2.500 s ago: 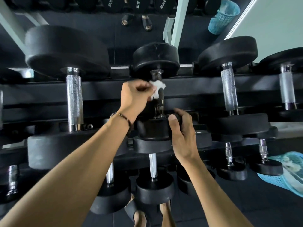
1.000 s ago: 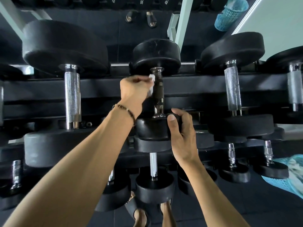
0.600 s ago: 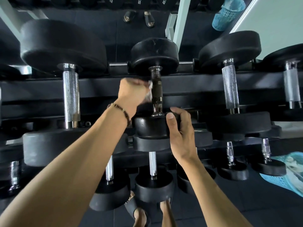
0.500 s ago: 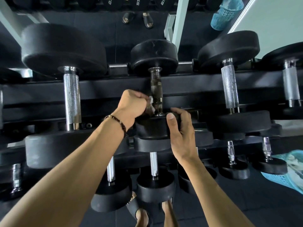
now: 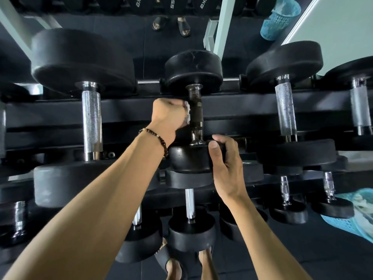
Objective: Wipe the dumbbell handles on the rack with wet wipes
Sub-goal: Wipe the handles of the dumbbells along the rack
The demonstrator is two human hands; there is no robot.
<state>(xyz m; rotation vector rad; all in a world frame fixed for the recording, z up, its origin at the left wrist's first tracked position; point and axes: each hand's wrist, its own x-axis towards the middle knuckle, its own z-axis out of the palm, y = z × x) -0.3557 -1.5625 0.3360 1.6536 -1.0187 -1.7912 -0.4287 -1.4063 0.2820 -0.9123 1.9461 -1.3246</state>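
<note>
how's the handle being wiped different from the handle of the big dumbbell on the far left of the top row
The wiped handle is dark and dull; the left dumbbell's handle is bright knurled chrome. The wiped one is thinner and shorter. The left hand presses a wet wipe against it; nothing touches the other. Both lie on the rack's top row.

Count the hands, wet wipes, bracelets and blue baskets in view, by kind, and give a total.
hands: 2, left hand and right hand
wet wipe: 1
bracelet: 1
blue baskets: 2, upper basket and lower basket
Total: 6
</note>
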